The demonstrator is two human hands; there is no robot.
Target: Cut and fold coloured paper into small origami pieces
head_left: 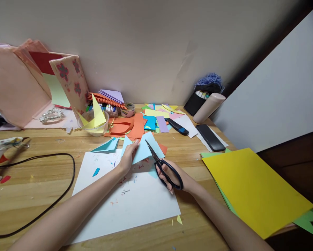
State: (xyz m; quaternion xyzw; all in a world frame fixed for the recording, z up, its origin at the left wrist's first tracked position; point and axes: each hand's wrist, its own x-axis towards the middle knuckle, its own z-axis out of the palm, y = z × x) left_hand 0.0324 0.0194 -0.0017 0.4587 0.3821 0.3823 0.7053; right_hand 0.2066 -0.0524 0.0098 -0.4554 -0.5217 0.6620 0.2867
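My left hand [128, 155] pinches a folded light blue paper [143, 148] and holds it over a large white sheet [130, 202] on the wooden table. My right hand [172, 176] has its fingers through the black handles of a pair of scissors [161, 165]. The scissor blades are closed against the edge of the light blue paper. Small coloured scraps lie on the white sheet.
A yellow sheet [253, 188] over green paper lies at the right edge. A glue gun [0, 153] with a black cord [54, 195] is at the left. Behind are orange paper [127, 127], coloured scraps, a clear bowl [96, 127], a black phone [210, 137], a pen holder [198, 101] and a pink folder [15, 83].
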